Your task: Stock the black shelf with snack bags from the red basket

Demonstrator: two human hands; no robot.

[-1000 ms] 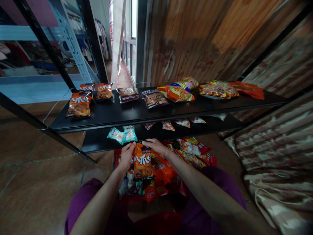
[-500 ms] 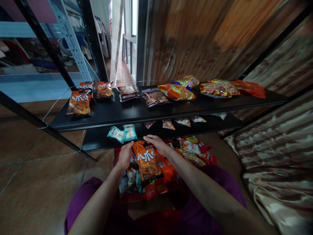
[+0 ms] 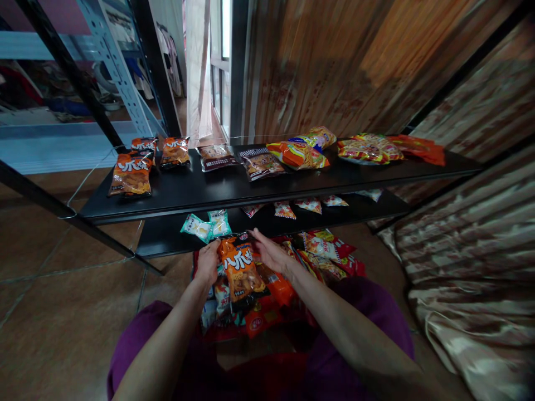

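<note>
The left hand [image 3: 208, 262] grips the top left corner of an orange snack bag [image 3: 240, 270], holding it up over a pile of packets [image 3: 267, 301] on the floor in front of the person's knees. The right hand [image 3: 270, 252] is beside the bag's upper right edge with fingers spread; whether it pinches the bag or has let go cannot be told. A firm hold on both top corners would keep the bag flat and stop it swinging. Just ahead is the front edge of the lower shelf [image 3: 167, 245], with two teal packets [image 3: 204, 224] on it. Above, the upper shelf [image 3: 217, 192] has open room along its front, between matching orange bags [image 3: 131, 174] at left and mixed packets [image 3: 301, 153] at the back.
</note>
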